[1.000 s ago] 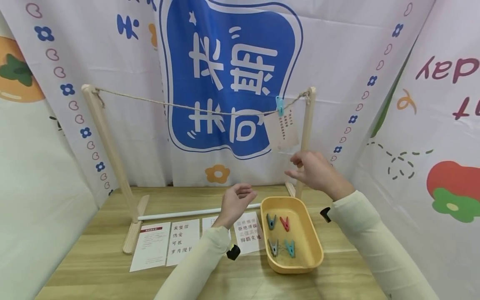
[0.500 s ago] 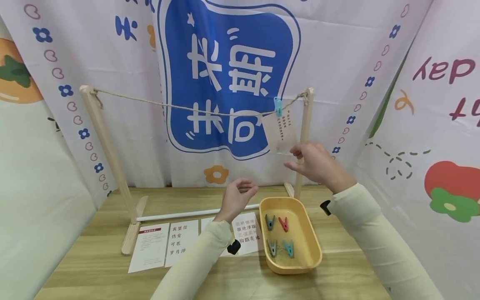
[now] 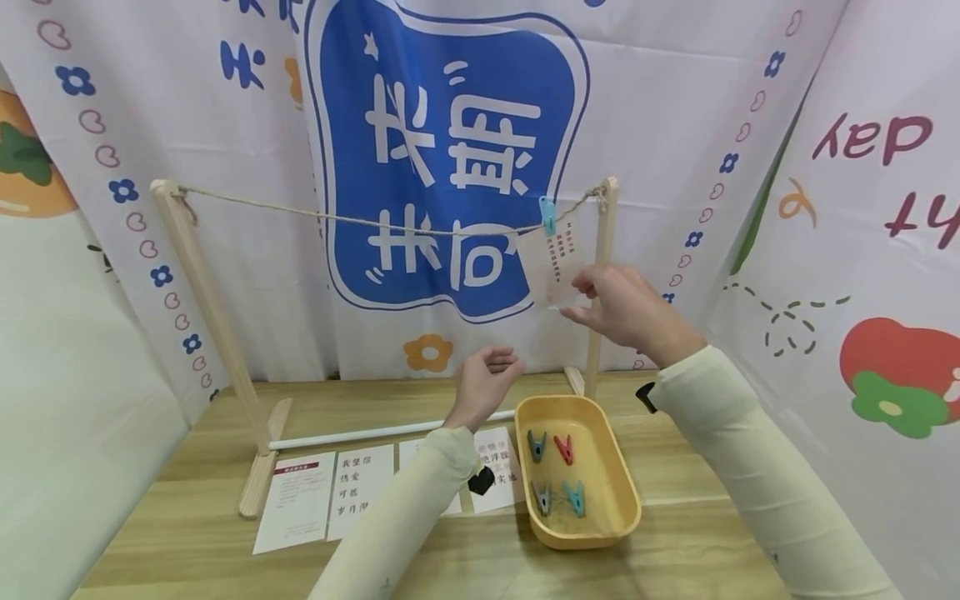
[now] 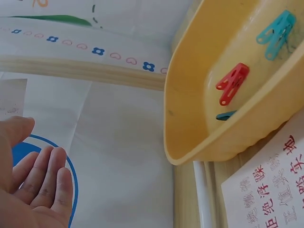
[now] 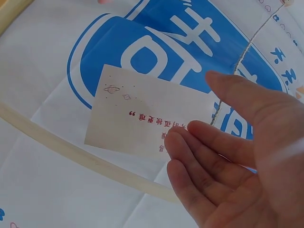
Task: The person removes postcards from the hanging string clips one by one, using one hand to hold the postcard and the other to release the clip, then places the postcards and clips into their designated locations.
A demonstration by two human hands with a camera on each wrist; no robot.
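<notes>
A printed paper card (image 3: 546, 267) hangs from a twine line (image 3: 337, 218), held near the line's right end by a light blue clothespin (image 3: 549, 217). My right hand (image 3: 630, 308) is raised by the card's lower right side, fingers loosely bent with nothing between them. In the right wrist view the fingers overlap part of the card; whether they touch it I cannot tell. Lower down, my left hand (image 3: 486, 385) hovers above the paper cards and left of the yellow tray (image 3: 626, 500). In the left wrist view its fingers (image 4: 42, 175) are relaxed and hold nothing.
Several clothespins lie in the tray, among them a red one (image 3: 564, 450) and a teal one (image 3: 574, 498). Several paper cards (image 3: 296, 504) lie in a row on the table. Wooden posts (image 3: 213, 308) stand at both sides, joined by a white rod (image 3: 352, 437) low down.
My right hand has risen slightly toward the hanging card. My left hand has risen a little as well. The whole head view has shifted slightly; the card and clothespin still hang on the line.
</notes>
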